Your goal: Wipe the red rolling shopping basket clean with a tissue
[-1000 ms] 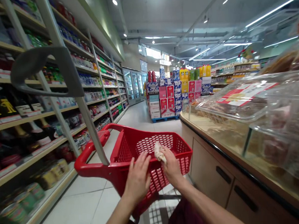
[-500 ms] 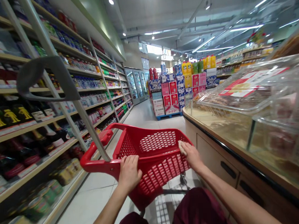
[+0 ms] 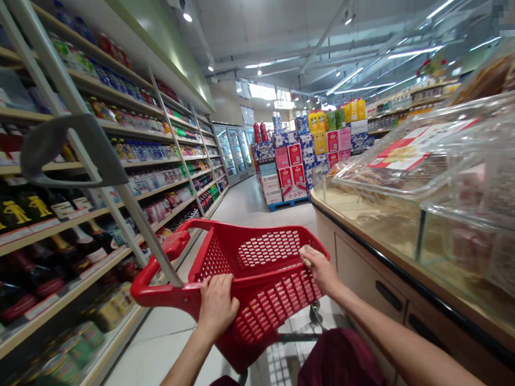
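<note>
A red plastic shopping cart [image 3: 264,325] stands sideways right in front of me, its basket holding nothing that I can see. My left hand [image 3: 218,304] is closed over the near rim of the basket, close to the handle end. At the other end of that rim is my right hand [image 3: 321,270], fingers closed round a small crumpled white cloth [image 3: 304,253]. It rests at the basket's right corner. The red push handle [image 3: 158,267] is left of my left hand, and a grey metal pole with a dark grey loop [image 3: 76,150] rises above it.
Shelves of bottles and cans [image 3: 68,214] line the left side. On the right, a glass-edged counter [image 3: 363,233] carries clear plastic food boxes [image 3: 410,150]. Stacked drink cartons [image 3: 289,174] on a blue pallet stand ahead. Glass-door fridges [image 3: 233,151] are farther back.
The cart and both hands sit slightly farther left in view. My right hand with the cloth has shifted a little along the rim toward the left.
</note>
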The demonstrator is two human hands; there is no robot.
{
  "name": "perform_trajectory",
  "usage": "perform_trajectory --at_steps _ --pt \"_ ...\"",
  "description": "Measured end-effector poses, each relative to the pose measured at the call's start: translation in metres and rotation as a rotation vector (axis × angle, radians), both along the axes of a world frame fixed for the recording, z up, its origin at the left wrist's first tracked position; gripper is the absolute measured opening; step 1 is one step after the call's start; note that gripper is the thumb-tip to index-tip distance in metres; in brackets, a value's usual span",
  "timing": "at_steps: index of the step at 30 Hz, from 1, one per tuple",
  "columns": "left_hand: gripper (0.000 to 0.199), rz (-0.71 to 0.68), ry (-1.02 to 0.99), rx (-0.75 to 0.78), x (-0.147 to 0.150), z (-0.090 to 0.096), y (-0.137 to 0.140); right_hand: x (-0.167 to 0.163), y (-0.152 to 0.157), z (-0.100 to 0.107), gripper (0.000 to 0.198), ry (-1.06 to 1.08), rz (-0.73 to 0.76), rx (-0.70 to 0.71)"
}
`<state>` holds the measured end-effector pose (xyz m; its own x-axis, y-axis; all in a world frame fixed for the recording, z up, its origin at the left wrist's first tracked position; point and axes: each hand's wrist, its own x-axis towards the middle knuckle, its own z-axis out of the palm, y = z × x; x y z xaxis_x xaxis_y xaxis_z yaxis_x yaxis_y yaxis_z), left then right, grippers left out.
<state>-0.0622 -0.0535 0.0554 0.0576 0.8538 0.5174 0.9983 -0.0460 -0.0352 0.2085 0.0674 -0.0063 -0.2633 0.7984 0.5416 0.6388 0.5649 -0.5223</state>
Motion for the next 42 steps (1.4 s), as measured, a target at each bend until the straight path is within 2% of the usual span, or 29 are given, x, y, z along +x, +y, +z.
perform_trajectory --at_steps 2,3,5,8,10,15,16,19,21,22,25,26,28,30,32,34,38,40,42 --pt "0.039 0.002 0.004 -0.004 0.000 0.000 0.000 -0.027 -0.013 0.004 0.043 0.000 0.186 0.077" --pt "0.038 0.002 0.009 -0.010 0.000 0.000 -0.001 -0.034 -0.016 0.006 0.043 -0.003 0.232 0.088" --pt "0.039 -0.006 0.016 -0.024 0.000 0.000 -0.002 -0.029 -0.013 0.007 0.038 -0.009 0.178 0.051" --pt "0.039 -0.024 0.018 -0.027 0.002 0.000 -0.004 0.000 -0.002 0.004 0.033 0.013 -0.051 -0.030" --pt "0.038 -0.024 0.011 -0.014 0.003 -0.001 -0.003 0.007 -0.001 0.002 0.034 0.016 -0.105 -0.030" --pt "0.038 -0.029 -0.015 -0.012 0.003 -0.001 -0.003 -0.015 -0.013 -0.001 0.031 -0.013 0.177 0.065" --pt "0.038 -0.031 -0.018 -0.014 0.003 -0.001 -0.004 -0.012 -0.012 0.000 0.031 -0.003 0.167 0.050" --pt "0.038 -0.034 -0.019 -0.007 0.006 0.000 -0.005 0.004 -0.004 0.001 0.033 0.051 -0.009 -0.001" --pt "0.038 -0.035 -0.019 0.006 0.008 -0.001 -0.005 0.003 -0.004 0.000 0.035 0.065 -0.056 -0.001" --pt "0.037 -0.037 -0.020 0.012 0.009 -0.001 -0.005 -0.003 -0.006 0.000 0.035 0.062 -0.037 0.010" --pt "0.037 -0.045 -0.032 0.020 0.011 -0.002 -0.005 -0.020 -0.013 -0.003 0.035 -0.001 0.166 0.095" --pt "0.037 -0.048 -0.038 0.020 0.011 -0.002 -0.006 -0.018 -0.013 -0.003 0.033 -0.024 0.188 0.111" --pt "0.038 -0.057 -0.045 0.016 0.012 -0.002 -0.006 -0.002 -0.008 -0.004 0.031 -0.049 0.084 0.091" --pt "0.038 -0.062 -0.046 0.019 0.013 -0.002 -0.006 0.020 -0.001 -0.005 0.031 -0.043 -0.113 0.033" --pt "0.037 -0.060 -0.049 0.028 0.014 -0.002 -0.006 0.027 0.000 -0.007 0.034 -0.041 -0.200 0.007" --pt "0.036 -0.060 -0.053 0.028 0.014 -0.002 -0.005 0.014 -0.007 -0.009 0.038 -0.058 -0.156 0.032" --pt "0.036 -0.063 -0.062 0.007 0.014 -0.001 -0.005 -0.014 -0.019 -0.011 0.035 -0.115 0.079 0.150" --pt "0.038 -0.062 -0.066 0.004 0.014 -0.001 -0.006 -0.004 -0.015 -0.009 0.031 -0.098 0.029 0.144" --pt "0.038 -0.054 -0.068 0.007 0.016 -0.001 -0.007 0.007 -0.010 -0.007 0.033 -0.057 -0.106 0.106"
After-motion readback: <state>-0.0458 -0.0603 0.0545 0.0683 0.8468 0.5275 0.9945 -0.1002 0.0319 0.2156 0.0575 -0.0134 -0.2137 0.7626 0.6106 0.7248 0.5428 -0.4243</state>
